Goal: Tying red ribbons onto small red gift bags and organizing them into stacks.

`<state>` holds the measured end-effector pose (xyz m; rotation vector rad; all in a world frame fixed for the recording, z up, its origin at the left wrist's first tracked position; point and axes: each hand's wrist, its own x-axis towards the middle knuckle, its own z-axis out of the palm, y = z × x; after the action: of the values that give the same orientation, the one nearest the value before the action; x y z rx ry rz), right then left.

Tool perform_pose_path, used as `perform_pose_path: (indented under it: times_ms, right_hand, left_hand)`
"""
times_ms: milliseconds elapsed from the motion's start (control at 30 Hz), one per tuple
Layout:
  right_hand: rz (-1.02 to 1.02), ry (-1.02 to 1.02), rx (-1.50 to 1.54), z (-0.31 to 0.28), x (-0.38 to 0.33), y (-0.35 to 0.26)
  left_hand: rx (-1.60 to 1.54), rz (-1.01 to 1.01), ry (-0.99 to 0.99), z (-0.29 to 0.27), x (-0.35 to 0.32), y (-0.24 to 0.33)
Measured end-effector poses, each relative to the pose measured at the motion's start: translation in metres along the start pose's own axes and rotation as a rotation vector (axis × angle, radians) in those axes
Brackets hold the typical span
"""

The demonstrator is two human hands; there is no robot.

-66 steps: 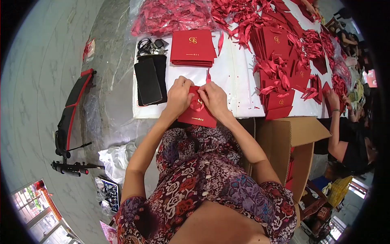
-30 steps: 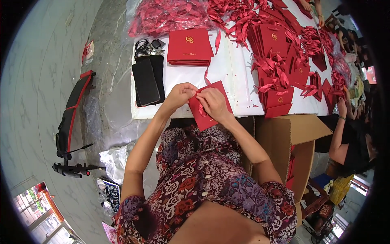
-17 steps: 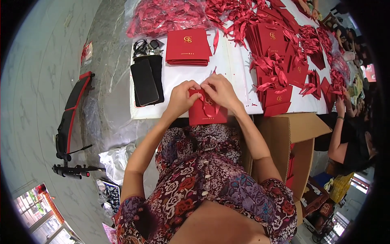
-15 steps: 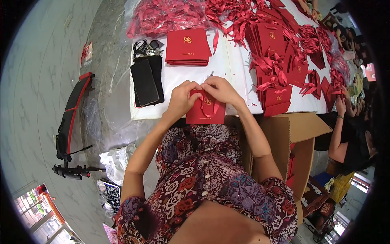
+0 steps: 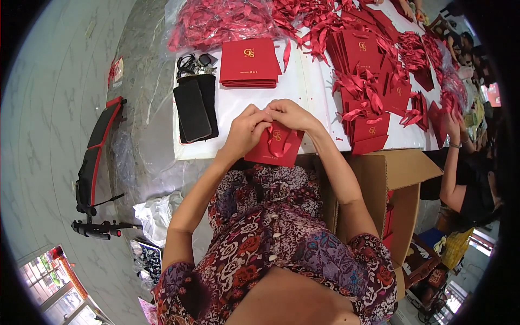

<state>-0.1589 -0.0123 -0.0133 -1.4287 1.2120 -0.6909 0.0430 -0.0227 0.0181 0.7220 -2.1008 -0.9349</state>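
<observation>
A small red paper gift bag (image 5: 260,154) with gold print lies at the table's near edge, slightly tilted, its lower part jutting out over my lap. A red ribbon handle (image 5: 277,149) loops down over its front. My left hand (image 5: 246,132) is closed in a pinch at the bag's top edge. Beside it, my right hand (image 5: 293,115) pinches the same edge, the fingertips of both hands nearly meeting. The fingers hide what exactly is between them. Just beyond is a neat stack of flat red bags (image 5: 248,65).
Left on the white table (image 5: 314,116) lie a black phone (image 5: 193,110) and keys (image 5: 206,59). A plastic sack of red ribbons (image 5: 222,24) sits behind. Ribboned bags (image 5: 360,51) pile up at right, above an open cardboard box (image 5: 403,162). A co-worker's arm (image 5: 452,168) is at far right.
The bag has tilted a little, its lower edge swinging left. My hands stay pinched at its top, with the right one shifted slightly. At far right, the co-worker's hands have risen.
</observation>
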Motion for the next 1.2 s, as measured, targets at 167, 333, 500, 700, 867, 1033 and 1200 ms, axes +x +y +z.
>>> perform_pose_path:
  times_ms: [167,333,500,700,867,1033,1200]
  right_hand:
    - [0.031,0.239,-0.053,-0.001,0.011,-0.005]
    - [-0.099,0.679,-0.183,-0.005,0.009,0.007]
    - [0.177,0.65,-0.4,-0.021,-0.012,-0.005]
    - [0.029,0.575,-0.412,0.01,0.004,-0.01]
    - [0.012,0.616,-0.409,0.014,0.001,0.0]
    - [0.0,0.452,-0.025,0.012,-0.004,0.0]
    - [-0.001,0.39,0.107,0.007,-0.003,0.008]
  left_hand:
    - [-0.009,-0.097,-0.048,-0.005,0.003,-0.003]
    - [0.102,-0.205,-0.082,-0.009,0.004,-0.007]
    - [0.185,-0.165,0.099,0.0,0.0,-0.023]
    - [0.57,-0.264,0.062,0.02,0.017,-0.05]
    - [0.403,-0.439,0.002,0.024,0.022,-0.046]
    - [-0.193,-0.565,0.134,0.031,0.017,-0.05]
    - [-0.264,-0.535,0.124,0.032,0.017,-0.04]
